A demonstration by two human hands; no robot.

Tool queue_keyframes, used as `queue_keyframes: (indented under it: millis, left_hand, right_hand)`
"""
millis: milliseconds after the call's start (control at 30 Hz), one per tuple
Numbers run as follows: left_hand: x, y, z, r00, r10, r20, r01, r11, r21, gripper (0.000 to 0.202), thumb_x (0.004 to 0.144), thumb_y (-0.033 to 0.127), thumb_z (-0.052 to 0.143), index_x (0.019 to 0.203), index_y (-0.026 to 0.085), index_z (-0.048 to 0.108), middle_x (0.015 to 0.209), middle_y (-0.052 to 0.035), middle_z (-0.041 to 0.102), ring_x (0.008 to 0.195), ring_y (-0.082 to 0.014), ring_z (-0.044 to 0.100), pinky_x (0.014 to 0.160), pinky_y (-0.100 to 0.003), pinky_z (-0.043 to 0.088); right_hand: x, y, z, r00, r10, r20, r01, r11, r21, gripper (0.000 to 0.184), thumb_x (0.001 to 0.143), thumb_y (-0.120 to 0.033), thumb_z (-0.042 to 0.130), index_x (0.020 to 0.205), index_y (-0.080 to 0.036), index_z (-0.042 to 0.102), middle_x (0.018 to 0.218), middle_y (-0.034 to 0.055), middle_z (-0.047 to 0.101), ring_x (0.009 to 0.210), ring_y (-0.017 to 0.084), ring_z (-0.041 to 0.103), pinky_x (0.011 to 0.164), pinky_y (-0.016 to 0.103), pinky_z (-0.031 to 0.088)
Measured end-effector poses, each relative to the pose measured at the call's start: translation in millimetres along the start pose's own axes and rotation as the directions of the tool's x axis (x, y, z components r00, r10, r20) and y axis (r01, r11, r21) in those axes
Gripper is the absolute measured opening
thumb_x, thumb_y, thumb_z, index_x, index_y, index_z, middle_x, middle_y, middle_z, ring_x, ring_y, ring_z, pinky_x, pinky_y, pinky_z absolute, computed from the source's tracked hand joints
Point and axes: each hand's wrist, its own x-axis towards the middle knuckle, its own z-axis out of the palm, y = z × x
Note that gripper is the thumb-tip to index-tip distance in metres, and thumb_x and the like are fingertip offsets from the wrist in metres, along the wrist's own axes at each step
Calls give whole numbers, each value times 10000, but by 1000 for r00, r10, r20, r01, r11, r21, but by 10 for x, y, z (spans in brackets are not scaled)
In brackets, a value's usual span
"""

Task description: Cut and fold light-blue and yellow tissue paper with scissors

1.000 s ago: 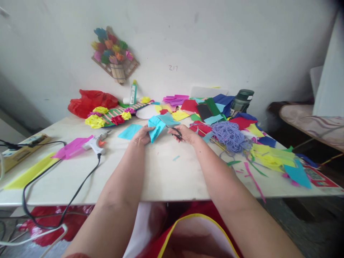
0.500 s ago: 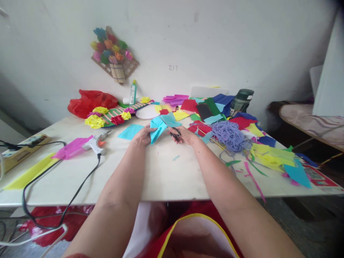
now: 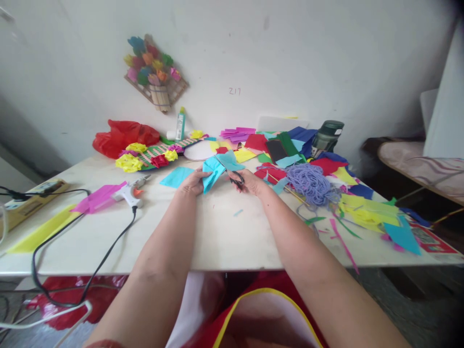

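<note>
Head view: left fingers (image 3: 200, 176) pinch blue paper (image 3: 213, 170); right fingers (image 3: 244, 176) grip scissors (image 3: 238, 182), apparently touching it.

Worn on head, looks fwd & down along forearms (image 3: 165, 232) to L hand (image 3: 194, 182) & R hand (image 3: 249, 181), mid-dist.; takes in tabletop (image 3: 232, 246), wall (image 3: 290, 58) beyond.

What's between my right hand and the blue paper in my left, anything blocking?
Only the scissors, held in your right hand, their blades at the blue paper gripped by your left hand. Nothing else visible stands between.
</note>
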Motion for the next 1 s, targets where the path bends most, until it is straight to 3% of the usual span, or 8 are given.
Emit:
queue_keyframes:
  millis: [467,633,1000]
  left_hand:
    - [24,-4,-57,999,19,42,-18,1000,-23,638,646,-59,560,1259,107,499,1067,-136,671,1012,-288,618,931,-406,478]
    - [27,-3,-76,998,37,49,-35,999,-28,613,647,-43,578,1238,107,519,1076,-133,668,1041,-292,603,949,-406,464]
    - [-16,10,2,999,-4,39,4,1000,3,544,653,-10,624,1184,99,564,1005,-134,688,989,-297,628,864,-387,517]
  right_hand:
    - [31,1,32,996,-78,-41,76,995,-57,323,733,-458,607,654,-156,525,444,-55,492,325,45,407,317,169,256]
    - [34,-20,37,995,-71,-66,68,997,-42,256,709,-382,649,698,-144,557,429,-69,475,326,34,375,337,160,305]
    - [-36,-24,-16,998,-62,15,63,998,-26,423,715,-550,585,802,-137,574,469,-30,542,350,77,473,309,183,216]
